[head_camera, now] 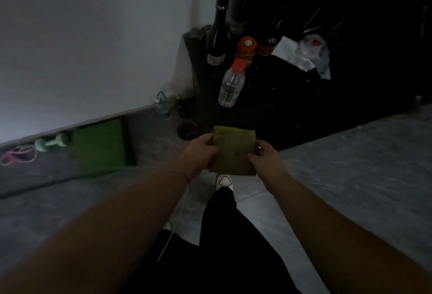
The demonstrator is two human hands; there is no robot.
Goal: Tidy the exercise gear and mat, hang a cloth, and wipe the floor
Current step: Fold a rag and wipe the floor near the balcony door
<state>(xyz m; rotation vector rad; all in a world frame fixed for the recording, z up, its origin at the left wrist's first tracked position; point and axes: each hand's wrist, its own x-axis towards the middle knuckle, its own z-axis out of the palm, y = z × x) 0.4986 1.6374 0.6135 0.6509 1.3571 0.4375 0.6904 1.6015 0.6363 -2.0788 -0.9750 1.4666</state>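
You're holding a folded olive cloth (pixel 232 151) out in front, above your white shoe (pixel 224 181). L hand (pixel 200 151) grips its left edge, R hand (pixel 266 156) pinches the right edge w/ curled fingers. Just beyond the cloth: dark low surface (pixel 280 111) crowded w/ a clear water bottle (pixel 231 84), tall dark wine bottle (pixel 218 27), orange-capped bottle (pixel 246 48), white bag (pixel 308 52). Far left by the wall: green mat (pixel 100 145), mint dumbbell (pixel 51 142), pink cord (pixel 17 155) on grey floor (pixel 350 165). Dim light.
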